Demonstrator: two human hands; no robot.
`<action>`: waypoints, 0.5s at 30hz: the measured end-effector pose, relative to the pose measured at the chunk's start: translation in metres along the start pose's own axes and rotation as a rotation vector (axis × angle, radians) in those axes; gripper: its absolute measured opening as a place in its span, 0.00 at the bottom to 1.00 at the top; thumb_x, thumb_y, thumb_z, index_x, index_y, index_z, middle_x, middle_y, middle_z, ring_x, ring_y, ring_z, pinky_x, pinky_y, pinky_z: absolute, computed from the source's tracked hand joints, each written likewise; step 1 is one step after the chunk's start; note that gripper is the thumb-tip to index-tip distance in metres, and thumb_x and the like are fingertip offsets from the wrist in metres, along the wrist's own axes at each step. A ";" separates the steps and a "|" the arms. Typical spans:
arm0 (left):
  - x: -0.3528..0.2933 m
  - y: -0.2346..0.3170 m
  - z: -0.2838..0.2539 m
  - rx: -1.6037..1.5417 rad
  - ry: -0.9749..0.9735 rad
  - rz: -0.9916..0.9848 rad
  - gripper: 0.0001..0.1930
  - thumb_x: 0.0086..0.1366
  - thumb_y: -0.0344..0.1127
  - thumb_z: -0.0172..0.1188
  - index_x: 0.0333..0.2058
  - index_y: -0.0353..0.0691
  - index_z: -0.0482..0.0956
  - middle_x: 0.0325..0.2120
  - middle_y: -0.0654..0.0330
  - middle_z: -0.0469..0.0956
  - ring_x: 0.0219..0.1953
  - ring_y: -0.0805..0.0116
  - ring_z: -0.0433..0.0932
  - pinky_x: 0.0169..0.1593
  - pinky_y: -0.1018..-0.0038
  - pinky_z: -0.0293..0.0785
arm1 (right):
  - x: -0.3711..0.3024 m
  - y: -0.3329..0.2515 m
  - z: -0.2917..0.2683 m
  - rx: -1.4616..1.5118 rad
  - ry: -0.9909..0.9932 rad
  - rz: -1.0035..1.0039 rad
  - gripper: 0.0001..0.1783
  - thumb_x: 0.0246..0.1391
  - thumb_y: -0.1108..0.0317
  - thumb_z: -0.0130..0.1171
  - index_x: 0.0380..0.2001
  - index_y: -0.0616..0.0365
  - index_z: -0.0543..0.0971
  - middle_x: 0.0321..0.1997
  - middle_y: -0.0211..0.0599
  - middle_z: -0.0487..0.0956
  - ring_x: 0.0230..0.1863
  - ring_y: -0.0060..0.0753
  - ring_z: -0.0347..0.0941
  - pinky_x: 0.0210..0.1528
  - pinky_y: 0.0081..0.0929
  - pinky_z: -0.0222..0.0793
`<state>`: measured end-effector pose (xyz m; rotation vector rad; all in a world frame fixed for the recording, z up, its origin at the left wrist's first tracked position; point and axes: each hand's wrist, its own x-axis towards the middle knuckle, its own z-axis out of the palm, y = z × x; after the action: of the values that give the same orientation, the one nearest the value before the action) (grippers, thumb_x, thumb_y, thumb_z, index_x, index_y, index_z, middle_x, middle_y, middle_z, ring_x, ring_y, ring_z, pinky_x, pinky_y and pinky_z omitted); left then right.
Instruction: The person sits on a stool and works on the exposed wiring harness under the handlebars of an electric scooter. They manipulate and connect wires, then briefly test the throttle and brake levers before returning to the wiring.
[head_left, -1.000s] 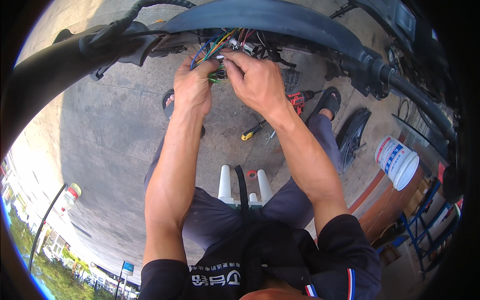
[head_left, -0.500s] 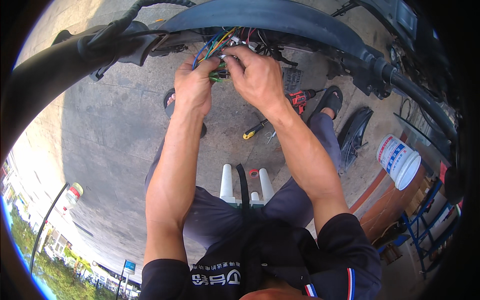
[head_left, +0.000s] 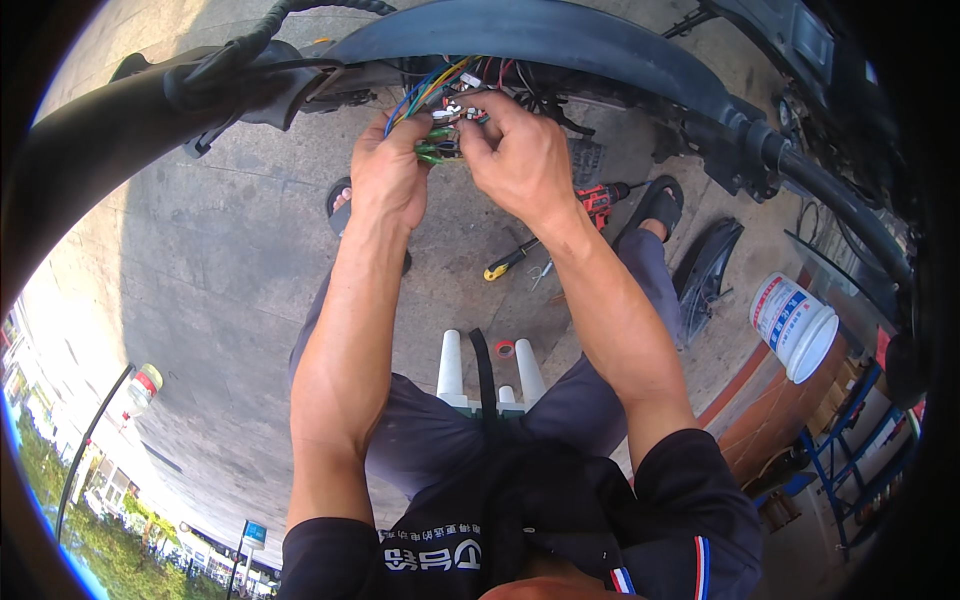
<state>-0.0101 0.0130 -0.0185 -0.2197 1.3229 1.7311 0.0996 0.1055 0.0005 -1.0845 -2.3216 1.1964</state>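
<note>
My left hand (head_left: 388, 170) is closed round a bundle of coloured wires (head_left: 425, 92), blue, green, yellow and orange among them. Green-sleeved wire ends (head_left: 432, 150) stick out beside its thumb. Close on the right, the thumb and fingers of my right hand (head_left: 520, 155) pinch at the white wire connectors (head_left: 455, 112). Which piece its fingertips grip is partly hidden. The wires come out from under a long dark body panel (head_left: 540, 40) of a vehicle, just beyond my hands.
A red cordless drill (head_left: 598, 200), a yellow-and-black screwdriver (head_left: 508, 262) and a red tape roll (head_left: 505, 349) lie on the paving. At right are a loose dark plastic part (head_left: 708, 265) and a white bucket (head_left: 795, 325). Thick black tubes (head_left: 110, 145) flank the panel.
My right hand has shifted slightly right and down, baring more of the white and red connectors between the hands. My left hand still holds the wires.
</note>
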 end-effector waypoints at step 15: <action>0.000 0.000 -0.002 -0.026 -0.024 0.012 0.11 0.62 0.23 0.56 0.44 0.29 0.73 0.36 0.54 0.79 0.37 0.65 0.80 0.43 0.69 0.76 | 0.002 0.008 0.003 0.037 0.043 -0.029 0.12 0.54 0.63 0.62 0.40 0.54 0.82 0.17 0.39 0.77 0.17 0.35 0.73 0.23 0.31 0.67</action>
<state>-0.0107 0.0111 -0.0189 -0.2055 1.2876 1.7562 0.1002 0.1081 -0.0076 -1.0496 -2.2660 1.1885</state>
